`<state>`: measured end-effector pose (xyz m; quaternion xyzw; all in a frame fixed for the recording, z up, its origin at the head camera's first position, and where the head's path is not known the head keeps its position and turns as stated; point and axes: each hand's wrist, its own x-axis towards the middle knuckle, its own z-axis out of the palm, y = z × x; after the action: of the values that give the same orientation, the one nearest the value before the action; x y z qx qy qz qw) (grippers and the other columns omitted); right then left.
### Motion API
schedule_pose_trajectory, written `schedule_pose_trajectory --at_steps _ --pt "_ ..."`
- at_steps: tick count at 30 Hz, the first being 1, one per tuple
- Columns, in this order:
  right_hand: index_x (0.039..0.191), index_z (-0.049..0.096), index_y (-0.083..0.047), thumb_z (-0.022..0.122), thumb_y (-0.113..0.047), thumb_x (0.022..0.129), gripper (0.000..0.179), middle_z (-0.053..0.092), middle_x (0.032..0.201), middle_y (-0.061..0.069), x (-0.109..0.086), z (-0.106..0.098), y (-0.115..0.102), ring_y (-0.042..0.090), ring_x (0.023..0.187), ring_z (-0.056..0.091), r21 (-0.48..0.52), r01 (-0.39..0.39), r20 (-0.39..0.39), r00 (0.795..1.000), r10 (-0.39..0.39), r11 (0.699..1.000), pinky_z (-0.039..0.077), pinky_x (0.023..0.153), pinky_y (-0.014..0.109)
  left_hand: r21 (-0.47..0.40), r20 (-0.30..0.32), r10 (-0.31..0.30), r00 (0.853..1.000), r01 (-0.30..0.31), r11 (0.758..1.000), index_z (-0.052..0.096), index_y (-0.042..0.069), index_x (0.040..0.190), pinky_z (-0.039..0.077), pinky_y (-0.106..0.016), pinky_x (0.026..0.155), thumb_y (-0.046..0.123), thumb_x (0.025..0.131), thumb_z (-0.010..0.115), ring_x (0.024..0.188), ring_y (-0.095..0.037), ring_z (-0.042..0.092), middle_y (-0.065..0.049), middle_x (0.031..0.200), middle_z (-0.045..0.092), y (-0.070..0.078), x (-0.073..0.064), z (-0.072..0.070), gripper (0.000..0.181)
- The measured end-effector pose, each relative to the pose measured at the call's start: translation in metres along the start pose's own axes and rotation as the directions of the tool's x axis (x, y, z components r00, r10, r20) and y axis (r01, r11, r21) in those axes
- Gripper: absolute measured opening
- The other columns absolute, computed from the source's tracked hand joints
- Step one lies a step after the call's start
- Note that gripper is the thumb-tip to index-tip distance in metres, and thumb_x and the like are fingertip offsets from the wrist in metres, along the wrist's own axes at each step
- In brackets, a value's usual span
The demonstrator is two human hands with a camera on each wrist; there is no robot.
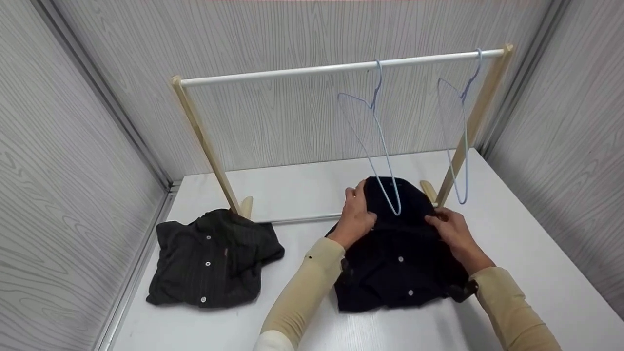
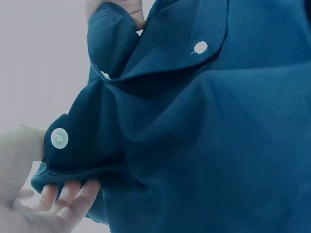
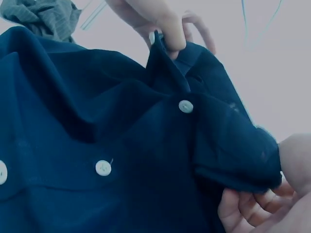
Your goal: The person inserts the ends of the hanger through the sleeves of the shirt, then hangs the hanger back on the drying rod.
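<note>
A dark navy button-up shirt with white buttons lies front up, its collar end raised by both hands. My left hand grips the left side of the collar, thumb over the cloth. At the right side of the collar, my right hand pinches the fabric between thumb and fingers. The right wrist view shows the folded collar hanging over the right hand's curled fingers. In front of the raised cloth hangs a light blue wire hanger, its lower end overlapping the shirt in the head view.
A clothes rack with a white rail and wooden posts stands across the white table. Another blue hanger hangs near its right post. A dark grey buttoned shirt lies at the left. Panelled walls enclose the table.
</note>
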<state>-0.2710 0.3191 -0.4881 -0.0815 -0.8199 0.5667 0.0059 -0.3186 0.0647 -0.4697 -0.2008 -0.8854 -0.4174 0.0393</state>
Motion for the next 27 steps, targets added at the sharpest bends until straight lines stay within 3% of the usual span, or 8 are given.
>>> schedule_pose_trajectory --at_steps 6,9,12,17,20,24,27 --pt "0.127 0.05 0.012 0.053 -0.005 0.096 0.035 0.057 0.099 0.002 -0.006 -0.009 0.001 0.002 0.074 0.058 0.046 0.06 -0.078 0.995 -0.056 0.997 0.055 0.063 0.02 0.053 0.004 -0.003 1.0 0.002 0.999 0.041 0.003 0.147 0.044 -0.037 0.103 -0.002 0.084 0.048 0.124 -0.03 0.049 -0.018 0.139 0.045 -0.005 -0.008 -0.009 0.063" --pt "0.13 0.051 0.01 0.054 -0.004 0.096 0.037 0.058 0.111 0.006 -0.012 -0.014 0.002 0.0 0.083 0.058 0.008 0.09 -0.103 0.991 -0.088 0.996 0.054 0.069 0.018 0.031 0.017 -0.006 1.0 0.005 1.0 0.05 0.003 0.14 0.044 -0.039 0.106 -0.001 0.087 0.047 0.128 -0.03 0.053 -0.016 0.137 0.055 -0.009 -0.014 -0.015 0.054" --pt "0.131 0.055 0.006 0.056 -0.01 0.097 0.037 0.062 0.112 0.003 -0.018 -0.018 0.002 -0.001 0.088 0.057 -0.041 0.108 -0.106 0.988 -0.112 0.993 0.051 0.074 0.016 -0.005 0.006 0.003 1.0 -0.003 1.0 0.057 0.005 0.133 0.048 -0.036 0.101 0.0 0.089 0.048 0.12 -0.026 0.06 -0.014 0.13 0.063 -0.012 -0.02 -0.022 0.045" --pt "0.129 0.06 0.004 0.058 -0.024 0.1 0.04 0.064 0.093 -0.016 -0.029 -0.026 0.0 0.0 0.08 0.057 -0.064 0.121 -0.09 0.988 -0.126 0.991 0.05 0.071 0.017 -0.036 -0.035 0.045 0.998 -0.046 0.998 0.068 0.009 0.121 0.053 -0.031 0.089 0.009 0.096 0.054 0.101 -0.019 0.067 -0.009 0.116 0.071 -0.016 -0.03 -0.035 0.029" --pt "0.129 0.062 0.005 0.059 -0.026 0.099 0.043 0.064 0.088 -0.024 -0.034 -0.029 -0.003 -0.002 0.079 0.058 -0.094 0.132 -0.087 0.986 -0.14 0.987 0.049 0.071 0.016 -0.059 -0.037 0.052 0.998 -0.055 0.997 0.071 0.011 0.118 0.053 -0.03 0.089 0.017 0.099 0.056 0.101 -0.016 0.068 -0.005 0.113 0.073 -0.018 -0.037 -0.042 0.025" --pt "0.128 0.063 0.005 0.06 -0.026 0.099 0.042 0.065 0.089 -0.023 -0.04 -0.031 -0.009 -0.003 0.078 0.059 -0.122 0.135 -0.069 0.987 -0.144 0.983 0.049 0.072 0.016 -0.087 -0.031 0.037 0.999 -0.04 0.995 0.073 0.014 0.115 0.053 -0.03 0.09 0.026 0.099 0.058 0.099 -0.013 0.068 -0.001 0.111 0.074 -0.02 -0.045 -0.048 0.025" --pt "0.127 0.063 0.005 0.06 -0.025 0.099 0.041 0.068 0.094 -0.016 -0.045 -0.031 -0.012 -0.004 0.077 0.059 -0.136 0.138 -0.053 0.988 -0.146 0.981 0.049 0.071 0.016 -0.126 -0.02 0.026 0.999 -0.028 0.992 0.074 0.016 0.113 0.053 -0.027 0.084 0.031 0.099 0.058 0.086 -0.01 0.068 0.001 0.107 0.074 -0.022 -0.052 -0.049 0.025"
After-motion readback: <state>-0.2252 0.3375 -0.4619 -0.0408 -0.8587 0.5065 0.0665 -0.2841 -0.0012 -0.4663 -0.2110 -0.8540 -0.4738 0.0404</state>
